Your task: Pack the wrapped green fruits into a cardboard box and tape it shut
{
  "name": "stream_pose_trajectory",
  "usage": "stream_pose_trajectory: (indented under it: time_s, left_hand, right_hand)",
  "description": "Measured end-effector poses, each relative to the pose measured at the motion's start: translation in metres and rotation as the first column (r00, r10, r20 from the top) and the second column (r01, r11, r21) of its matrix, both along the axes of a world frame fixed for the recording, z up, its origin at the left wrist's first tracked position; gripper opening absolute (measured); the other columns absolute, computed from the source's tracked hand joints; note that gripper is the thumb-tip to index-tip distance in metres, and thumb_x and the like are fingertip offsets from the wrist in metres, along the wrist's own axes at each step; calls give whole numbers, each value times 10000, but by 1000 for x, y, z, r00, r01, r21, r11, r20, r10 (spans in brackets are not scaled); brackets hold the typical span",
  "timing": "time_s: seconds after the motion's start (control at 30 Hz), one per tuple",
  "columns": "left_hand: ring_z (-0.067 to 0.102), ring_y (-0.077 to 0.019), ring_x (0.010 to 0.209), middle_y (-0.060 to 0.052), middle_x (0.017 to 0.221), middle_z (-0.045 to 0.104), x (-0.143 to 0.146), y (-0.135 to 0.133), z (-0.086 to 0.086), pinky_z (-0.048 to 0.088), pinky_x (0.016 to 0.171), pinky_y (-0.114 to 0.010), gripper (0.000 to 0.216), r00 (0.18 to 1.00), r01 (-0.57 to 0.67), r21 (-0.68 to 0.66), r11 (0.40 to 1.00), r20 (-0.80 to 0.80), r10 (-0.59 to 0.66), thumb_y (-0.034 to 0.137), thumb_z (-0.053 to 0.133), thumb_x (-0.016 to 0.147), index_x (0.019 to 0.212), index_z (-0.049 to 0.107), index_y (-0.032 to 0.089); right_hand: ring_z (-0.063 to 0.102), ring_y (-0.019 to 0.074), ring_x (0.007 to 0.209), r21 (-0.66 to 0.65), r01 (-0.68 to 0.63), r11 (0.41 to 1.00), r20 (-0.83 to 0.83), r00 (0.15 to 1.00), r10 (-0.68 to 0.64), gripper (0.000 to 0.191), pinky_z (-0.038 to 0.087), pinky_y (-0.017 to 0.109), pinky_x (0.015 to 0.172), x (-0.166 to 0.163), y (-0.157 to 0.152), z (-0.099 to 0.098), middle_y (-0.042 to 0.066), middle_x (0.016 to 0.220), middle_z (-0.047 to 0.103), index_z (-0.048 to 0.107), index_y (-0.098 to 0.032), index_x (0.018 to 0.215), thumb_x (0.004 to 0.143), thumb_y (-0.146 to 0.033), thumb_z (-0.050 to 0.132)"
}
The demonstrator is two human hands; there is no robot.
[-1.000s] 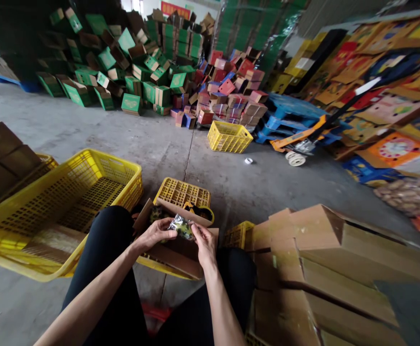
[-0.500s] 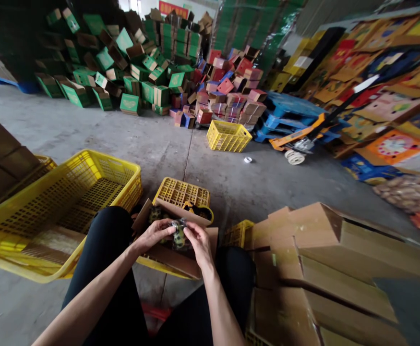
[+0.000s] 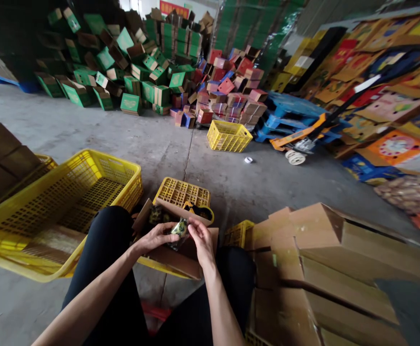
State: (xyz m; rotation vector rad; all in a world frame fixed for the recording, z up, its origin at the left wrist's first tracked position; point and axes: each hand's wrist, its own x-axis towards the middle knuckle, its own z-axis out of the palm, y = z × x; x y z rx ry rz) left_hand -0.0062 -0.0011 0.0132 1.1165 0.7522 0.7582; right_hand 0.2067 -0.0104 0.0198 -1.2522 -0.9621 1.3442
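Over an open cardboard box (image 3: 181, 261), a small clear plastic packet (image 3: 179, 228) with dark green and yellowish contents is between my two hands. The exact kind of its contents cannot be made out. My left hand (image 3: 156, 236) pinches the packet from the left, thumb on top. My right hand (image 3: 200, 235) has its fingertips closed at the packet's upper right edge. Inside the box's far left part lie similar green-yellow items (image 3: 155, 214). A yellow and black tape dispenser (image 3: 203, 211) rests just behind the box, on an upturned yellow crate (image 3: 183, 191).
A large yellow crate (image 3: 123, 161) stands to my left, with a flat pack inside. Stacked cardboard boxes (image 3: 325, 240) crowd my right. Ahead are a small yellow crate (image 3: 227, 137), an orange pallet jack (image 3: 299, 139) and heaps of green boxes (image 3: 130, 103).
The packet has turned from upright to a slant, its top leaning right. My right hand's fingers have shifted up to its top corner, while my left hand barely moved.
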Motion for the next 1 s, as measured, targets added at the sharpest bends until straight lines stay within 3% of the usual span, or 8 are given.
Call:
stream_pose_trajectory:
  time_s: [0.23, 0.47, 0.67, 0.83, 1.0]
  left_hand:
    - [709, -338, 1152, -122, 1246, 782, 0, 3, -2, 508, 1012, -398, 667, 992, -124, -22, 992, -28, 124, 545, 890, 796, 1320, 748, 158]
    - [736, -291, 987, -105, 1086, 803, -1, 4, -8, 525, 920, -374, 666, 985, -166, -94, 982, -64, 161, 492, 970, 689, 1213, 766, 135]
    - [724, -277, 987, -108, 1096, 784, 1, 4, -10, 547, 871, -361, 773, 961, -275, -78, 958, -41, 272, 470, 990, 657, 1297, 694, 155]
    - [729, -274, 1005, -112, 1086, 784, 2, 7, -12, 547, 918, -368, 692, 937, -345, -127, 930, 19, 350, 499, 989, 648, 1183, 735, 142]
    - [716, -250, 911, -73, 952, 777, 1, 8, -12, 547, 860, -351, 541, 933, -356, -80, 931, 19, 358, 491, 992, 636, 996, 769, 153]
  right_hand:
    - [737, 257, 859, -22, 90, 996, 56, 994, -89, 383, 624, 358, 735, 6, 1, -9, 40, 930, 786, 754, -269, 959, 751, -577, 849]
    - [721, 304, 1112, -6, 38, 999, 64, 997, -38, 514, 601, 377, 869, 2, 3, 5, 86, 1231, 777, 781, -267, 1128, 744, -600, 857]
    - [712, 253, 833, -22, 78, 997, 81, 994, -76, 389, 573, 344, 724, 5, 2, 0, 37, 887, 774, 765, -258, 931, 735, -581, 861]
    - [707, 242, 849, 14, 106, 994, 94, 990, -107, 356, 573, 336, 741, 7, 5, -10, 32, 917, 759, 743, -271, 907, 748, -575, 841]
    - [707, 233, 873, 11, 80, 997, 64, 995, -80, 384, 578, 330, 772, 7, 7, -13, 24, 928, 753, 742, -263, 934, 750, -582, 851]
